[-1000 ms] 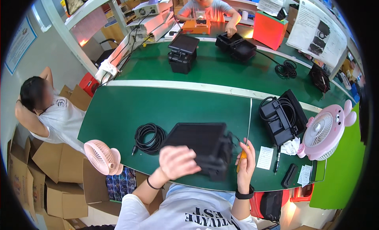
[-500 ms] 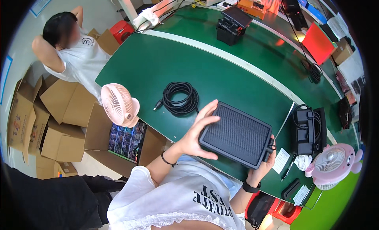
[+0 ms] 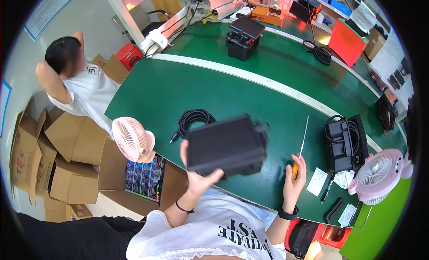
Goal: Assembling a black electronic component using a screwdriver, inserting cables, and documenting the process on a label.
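Observation:
My left hand (image 3: 200, 182) grips a black rectangular case (image 3: 223, 146) by its left and near edges, thumb along the near side. The case is tilted above the table and somewhat smeared by motion. In my right hand (image 3: 293, 188) is the yellow-orange handle of a screwdriver (image 3: 294, 171), its long thin shaft pointing away from me. Behind the case, partly hidden by it, lies a coiled black cable (image 3: 195, 118) with a plug at its end.
A pink fan (image 3: 132, 139) stands at the table's left edge, a pink-purple fan (image 3: 379, 175) at the right. Near the latter are a black case with cable (image 3: 344, 144), a paper slip (image 3: 317, 182) and a pen (image 3: 328, 190). Open cartons and a seated person (image 3: 85, 90) are left.
The black case has moved left and tilted, now in my left hand alone. My right hand has let go of it and taken the screwdriver's handle. The view has shifted slightly.

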Motion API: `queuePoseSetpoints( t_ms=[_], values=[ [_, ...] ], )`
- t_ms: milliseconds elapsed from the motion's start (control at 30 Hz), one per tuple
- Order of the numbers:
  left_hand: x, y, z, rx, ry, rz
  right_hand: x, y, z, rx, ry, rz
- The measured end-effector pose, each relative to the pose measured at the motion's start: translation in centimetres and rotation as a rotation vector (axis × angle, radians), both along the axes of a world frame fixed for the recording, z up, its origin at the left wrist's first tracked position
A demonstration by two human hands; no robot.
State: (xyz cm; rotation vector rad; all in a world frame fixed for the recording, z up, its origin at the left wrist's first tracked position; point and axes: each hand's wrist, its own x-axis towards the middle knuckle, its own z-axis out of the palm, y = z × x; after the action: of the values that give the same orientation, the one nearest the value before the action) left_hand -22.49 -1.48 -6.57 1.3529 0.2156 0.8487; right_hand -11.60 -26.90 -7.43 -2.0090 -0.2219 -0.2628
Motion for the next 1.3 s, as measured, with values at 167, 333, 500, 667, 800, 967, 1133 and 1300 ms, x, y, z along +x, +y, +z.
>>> queuePoseSetpoints(
  t_ms=[167,333,500,667,800,967,1133,1300],
  values=[
    [4.6,4.8,1.7,-0.181,-0.016,0.34,0.5,0.1,-0.9,0.066,0.011,-0.014],
    [10.5,12.8,1.9,-0.2,-0.03,0.564,0.1,-0.6,-1.0,0.069,0.025,-0.042],
    [11.9,22.3,0.8,0.057,-0.075,0.675,-0.7,0.8,-0.1,-0.002,0.021,-0.033],
    [11.8,20.6,1.4,0.131,0.198,0.916,-0.8,0.7,-0.3,-0.241,-0.127,-0.102],
    [12.9,13.2,4.0,0.613,-0.16,1.029,-0.5,1.0,-1.1,-0.318,-0.124,-0.141],
    [22.6,8.3,6.0,0.804,0.021,0.306,-0.2,1.0,0.0,-0.311,-0.26,-0.224],
    [35.7,16.5,2.2,0.78,0.277,0.327,-0.2,1.4,0.1,-0.196,-0.365,-0.195],
    [39.2,19.3,2.9,0.503,0.626,0.098,-0.2,1.4,0.0,-0.195,-0.386,-0.196]
  ],
)
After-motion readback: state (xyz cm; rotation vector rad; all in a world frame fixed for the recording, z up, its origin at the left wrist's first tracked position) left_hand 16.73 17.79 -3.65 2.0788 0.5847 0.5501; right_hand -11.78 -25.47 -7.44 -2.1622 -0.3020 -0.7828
